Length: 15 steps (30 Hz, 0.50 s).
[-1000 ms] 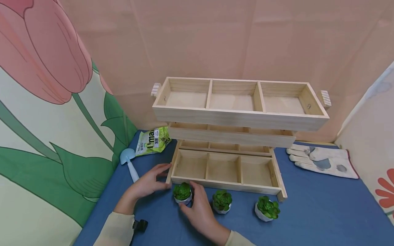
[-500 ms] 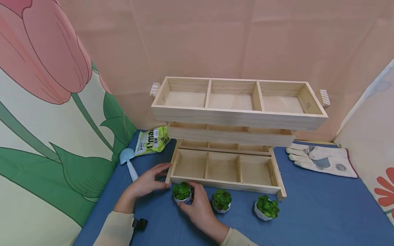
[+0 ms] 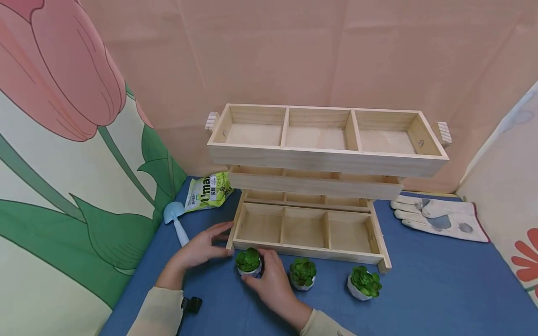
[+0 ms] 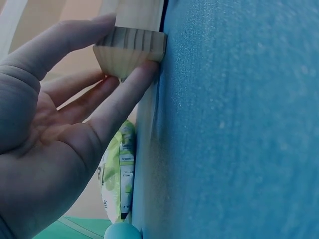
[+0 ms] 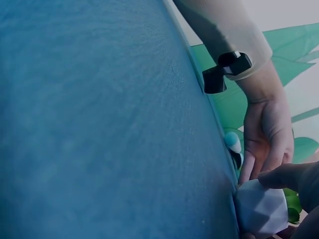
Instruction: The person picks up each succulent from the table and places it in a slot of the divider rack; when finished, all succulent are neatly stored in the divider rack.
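– So, doing what with the left hand [image 3: 201, 248]?

– Gripping the front left end of the wooden stand [image 3: 328, 159] between thumb and fingers.

– And with the right hand [image 3: 272, 283]?

– Holding the leftmost succulent [image 3: 248, 261] by its pale faceted pot [image 5: 261, 206], thumb and fingers around it, upright, just in front of the lowest box [image 3: 307, 251], near its left end.

– Anything to the right?

– Yes: on the blue cloth [image 3: 441, 287], the middle succulent [image 3: 302, 271] and the rightmost succulent [image 3: 364, 283], then white gloves [image 3: 441, 219].

– And leftward?

– Just a light-blue scoop [image 3: 174, 214] beside a green-and-white bag [image 3: 208, 192].
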Each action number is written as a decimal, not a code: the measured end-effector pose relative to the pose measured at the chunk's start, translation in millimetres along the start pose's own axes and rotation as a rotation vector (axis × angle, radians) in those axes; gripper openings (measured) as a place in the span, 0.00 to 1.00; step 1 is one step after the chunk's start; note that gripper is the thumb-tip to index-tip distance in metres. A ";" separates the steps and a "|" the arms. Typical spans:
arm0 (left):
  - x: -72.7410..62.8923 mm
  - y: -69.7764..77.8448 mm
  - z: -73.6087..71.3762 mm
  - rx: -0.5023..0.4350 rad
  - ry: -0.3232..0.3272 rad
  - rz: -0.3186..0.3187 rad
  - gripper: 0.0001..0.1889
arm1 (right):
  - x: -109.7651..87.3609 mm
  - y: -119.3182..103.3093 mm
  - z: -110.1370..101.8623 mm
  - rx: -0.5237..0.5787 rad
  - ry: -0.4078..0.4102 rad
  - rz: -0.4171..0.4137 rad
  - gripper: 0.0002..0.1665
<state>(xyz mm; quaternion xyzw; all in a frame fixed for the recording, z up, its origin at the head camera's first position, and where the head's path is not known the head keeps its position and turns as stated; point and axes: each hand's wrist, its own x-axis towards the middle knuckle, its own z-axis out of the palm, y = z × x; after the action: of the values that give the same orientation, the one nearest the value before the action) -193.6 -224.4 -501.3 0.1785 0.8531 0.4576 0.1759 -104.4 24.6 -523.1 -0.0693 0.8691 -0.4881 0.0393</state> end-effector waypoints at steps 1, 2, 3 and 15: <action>0.0 0.0 -0.1 -0.002 0.002 -0.007 0.45 | 0.2 0.1 -0.1 -0.002 0.000 0.000 0.45; 0.1 -0.1 0.0 -0.002 0.002 -0.007 0.45 | 0.6 0.5 -0.1 -0.007 0.001 -0.001 0.45; 0.2 -0.2 0.1 -0.002 0.002 -0.009 0.45 | 1.0 0.9 -0.1 -0.012 0.002 0.000 0.45; 1.8 -1.7 0.5 0.007 0.002 -0.015 0.46 | 0.3 -0.9 -2.5 -0.026 -0.021 0.001 0.45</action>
<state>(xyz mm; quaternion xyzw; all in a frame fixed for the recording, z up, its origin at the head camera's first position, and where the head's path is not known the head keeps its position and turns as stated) -195.2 -224.1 -503.2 0.1722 0.8563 0.4532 0.1780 -105.0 26.2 -521.0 -0.0747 0.8749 -0.4760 0.0479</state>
